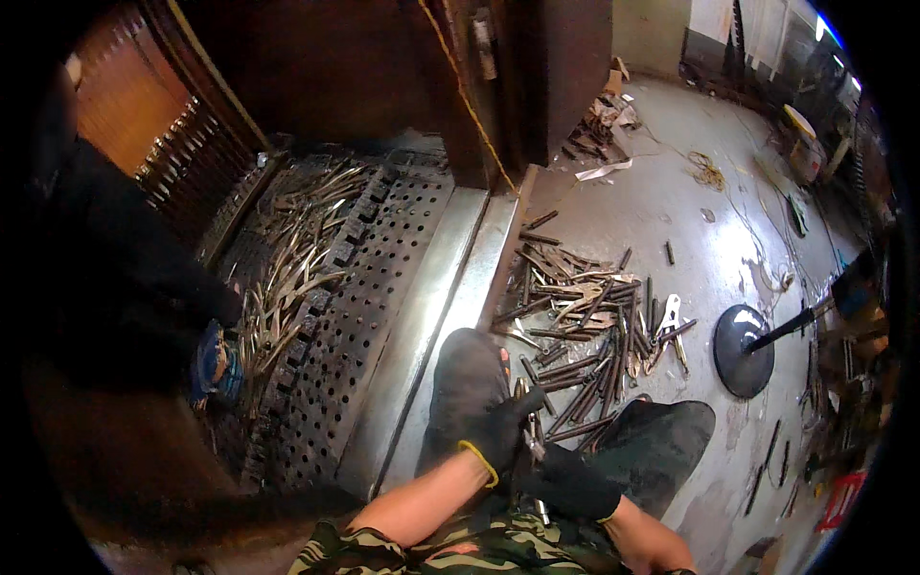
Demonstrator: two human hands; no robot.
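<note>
Between the knees, one metal piece [534,448] is flanked by the gloved left hand [506,426] and gloved right hand [577,482], its long axis seemingly pointed away from the body; neither hand is clearly nearer. Left fingers are curled beside it, right grip is hidden; whether either is closed on it cannot be told. Just beyond, a heap of dark rods and plier-like pieces [585,369] is strewn over grey floor [690,172]. Leftward, a metal sill [431,278] and perforated plate [359,326] are seen; rightward, a round black base [743,353].
</note>
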